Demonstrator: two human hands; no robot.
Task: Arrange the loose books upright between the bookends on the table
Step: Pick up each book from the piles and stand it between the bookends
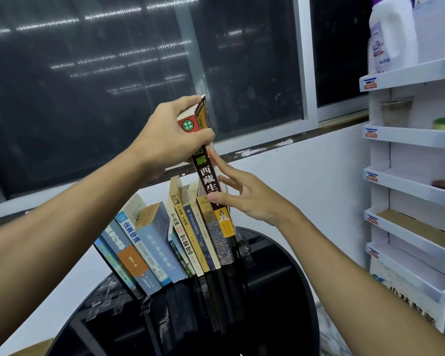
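Leaning hard left, the row of books (154, 242) may slump if jostled: left hand (170, 140) grips the dark-spined book (208, 176) while right hand (247, 199), grip open, steadies it.

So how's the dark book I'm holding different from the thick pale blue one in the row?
The dark book is gripped at its top by the left hand, the right hand touching its side; the pale blue book stands untouched on the table. The dark book is nearly upright at the row's right end; the pale blue book leans left. Both show spines.
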